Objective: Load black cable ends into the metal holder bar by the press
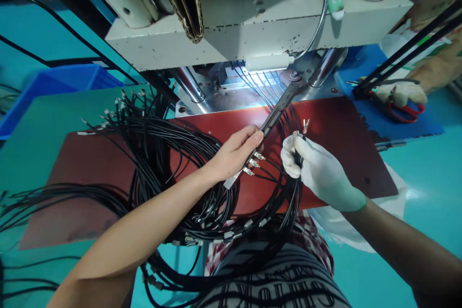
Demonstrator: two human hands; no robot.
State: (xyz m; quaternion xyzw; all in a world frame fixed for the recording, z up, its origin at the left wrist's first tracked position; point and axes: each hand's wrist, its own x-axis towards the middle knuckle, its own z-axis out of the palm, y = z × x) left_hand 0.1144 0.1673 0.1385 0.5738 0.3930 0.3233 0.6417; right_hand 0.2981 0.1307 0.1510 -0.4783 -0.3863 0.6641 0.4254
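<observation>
My bare left hand (234,151) is closed around a long, narrow metal bar (281,106), which slants up and right toward the press. Several metal connectors (254,162) on black cables show just below those fingers; whether the bar holds them is unclear. My right hand (323,168), in a white glove, pinches black cables (299,156) whose stripped ends and metal connector stick up past the thumb. A large bundle of black cables (144,154) with metal ends lies to the left and loops across my lap.
Ahead stands a press with a chipped white block (231,41), steel posts (189,84) and a lit lower plate. Thin cables run out of it over a red board (332,130). Red-handled scissors (404,113) and a white glove (402,92) lie right; a blue bin (68,84) sits left.
</observation>
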